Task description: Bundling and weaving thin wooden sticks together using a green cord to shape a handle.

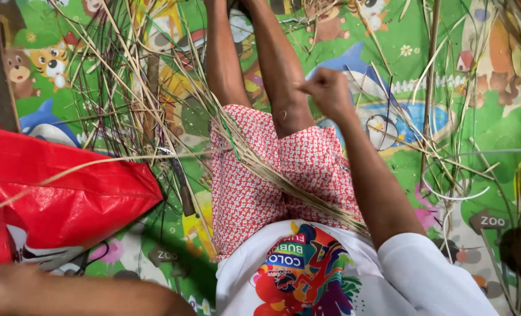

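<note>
— One bundle of dry straw strips [284, 175] is what I see at the centre. It lies across the lap on the red-and-white patterned shorts [243, 193]; its long axis runs diagonally, from up left of the shorts down toward the white sleeve.

— And the hands?

— My right hand [329, 92] is just above the shorts, closed into a fist. It seems to pinch a thin strip, but the strand is too fine for me to be sure. The left hand I cannot make out: a forearm [67, 292] is cut off along the bottom edge, left of the shorts, and no fingers show, so I cannot tell its state.

— What else is hidden?

— The lower end of the bundle disappears behind my right arm. Both feet are cut off by the top edge.

— Any bags or printed surfaces?

— Left of the shorts lies a shiny red plastic bag [61, 193], crumpled, with a white patch low down. Under everything is a green play mat [494, 134] with cartoon animals and small dark rounded labels. Loose grass stalks [114, 76] are scattered above and left of the shorts. The white T-shirt [307, 275] below them carries a bright multicoloured print.
</note>
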